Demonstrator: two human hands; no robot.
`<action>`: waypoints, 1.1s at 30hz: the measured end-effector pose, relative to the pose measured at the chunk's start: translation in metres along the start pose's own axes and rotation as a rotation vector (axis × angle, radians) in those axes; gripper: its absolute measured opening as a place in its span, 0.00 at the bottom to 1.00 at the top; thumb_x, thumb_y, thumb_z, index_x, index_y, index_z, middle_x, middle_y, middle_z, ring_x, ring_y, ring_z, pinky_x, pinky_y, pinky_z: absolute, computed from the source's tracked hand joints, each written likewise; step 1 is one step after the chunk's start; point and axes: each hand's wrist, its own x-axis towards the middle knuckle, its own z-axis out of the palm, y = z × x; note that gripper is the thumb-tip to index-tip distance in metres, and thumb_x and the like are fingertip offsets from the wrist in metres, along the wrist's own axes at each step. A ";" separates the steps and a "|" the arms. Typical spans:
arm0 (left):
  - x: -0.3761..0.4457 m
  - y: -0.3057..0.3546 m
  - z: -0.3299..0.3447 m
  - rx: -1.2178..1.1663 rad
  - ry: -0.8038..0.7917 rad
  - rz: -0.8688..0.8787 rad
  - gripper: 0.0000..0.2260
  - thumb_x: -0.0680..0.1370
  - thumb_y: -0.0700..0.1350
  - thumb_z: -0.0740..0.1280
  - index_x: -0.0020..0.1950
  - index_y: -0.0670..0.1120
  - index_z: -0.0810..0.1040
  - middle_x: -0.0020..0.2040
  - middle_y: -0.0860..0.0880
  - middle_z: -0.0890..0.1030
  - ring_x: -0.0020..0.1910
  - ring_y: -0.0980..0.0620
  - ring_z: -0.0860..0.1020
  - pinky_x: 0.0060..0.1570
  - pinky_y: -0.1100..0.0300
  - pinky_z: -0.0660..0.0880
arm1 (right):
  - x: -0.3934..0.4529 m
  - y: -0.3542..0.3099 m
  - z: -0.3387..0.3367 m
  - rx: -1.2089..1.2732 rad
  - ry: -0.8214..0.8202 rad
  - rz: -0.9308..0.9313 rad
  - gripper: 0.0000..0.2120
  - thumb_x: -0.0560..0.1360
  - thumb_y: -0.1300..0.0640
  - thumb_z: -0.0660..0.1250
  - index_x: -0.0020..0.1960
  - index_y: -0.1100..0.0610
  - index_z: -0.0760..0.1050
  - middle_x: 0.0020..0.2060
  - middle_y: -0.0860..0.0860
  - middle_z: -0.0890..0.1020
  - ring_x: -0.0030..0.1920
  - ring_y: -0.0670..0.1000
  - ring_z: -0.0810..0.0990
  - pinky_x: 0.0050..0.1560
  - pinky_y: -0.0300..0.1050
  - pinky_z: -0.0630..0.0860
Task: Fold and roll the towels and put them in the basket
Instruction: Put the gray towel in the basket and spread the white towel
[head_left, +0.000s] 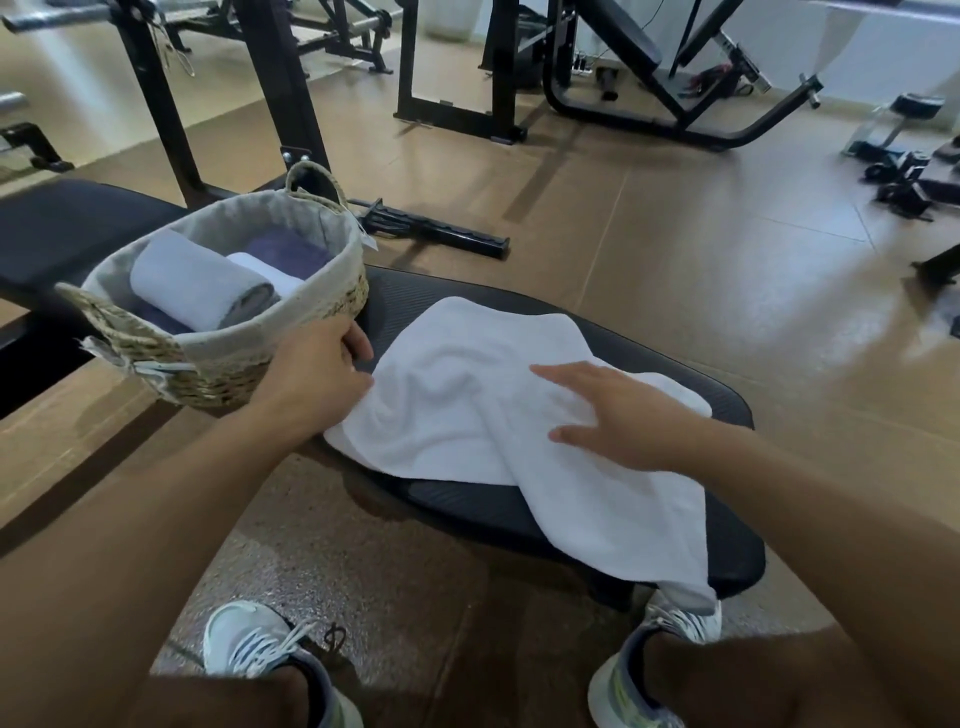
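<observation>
Here, a soft white towel (467, 395) lies bumpy and unfolded on a black padded surface (727, 545) with fine ribbed lines, and one end hangs off the near edge. The right hand (618, 415) rests flat on the towel, its grip wide with straight fingers, holding nothing. The left hand (317, 374) is at the towel's left edge, just beside the basket (218, 374); its fingers curl, but I cannot tell if they pinch the cloth. The round basket is made of rough woven straw with a grey cloth lining and loop handles. Inside it lie a fluffy grey rolled towel (197, 280), a white roll (270, 270) and a dark purple one (291, 247).
</observation>
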 end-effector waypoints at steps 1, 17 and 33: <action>-0.001 0.004 0.001 -0.060 0.059 0.026 0.09 0.72 0.38 0.77 0.44 0.48 0.79 0.34 0.50 0.76 0.35 0.53 0.73 0.36 0.61 0.68 | 0.002 -0.004 0.003 -0.082 -0.062 -0.017 0.34 0.78 0.39 0.66 0.79 0.36 0.54 0.75 0.42 0.66 0.72 0.48 0.67 0.70 0.49 0.69; -0.022 0.040 -0.005 -0.469 0.376 0.269 0.13 0.74 0.40 0.77 0.41 0.56 0.76 0.41 0.53 0.82 0.41 0.60 0.79 0.44 0.69 0.77 | 0.026 -0.071 -0.020 -0.034 0.370 0.017 0.13 0.82 0.41 0.59 0.62 0.41 0.77 0.58 0.43 0.82 0.57 0.50 0.80 0.51 0.48 0.75; -0.027 0.035 -0.016 -0.309 0.344 0.465 0.12 0.75 0.36 0.75 0.48 0.52 0.78 0.45 0.53 0.79 0.43 0.60 0.78 0.44 0.65 0.80 | 0.060 -0.082 -0.022 0.150 0.459 -0.451 0.08 0.74 0.50 0.74 0.40 0.52 0.81 0.42 0.47 0.82 0.52 0.49 0.76 0.56 0.52 0.74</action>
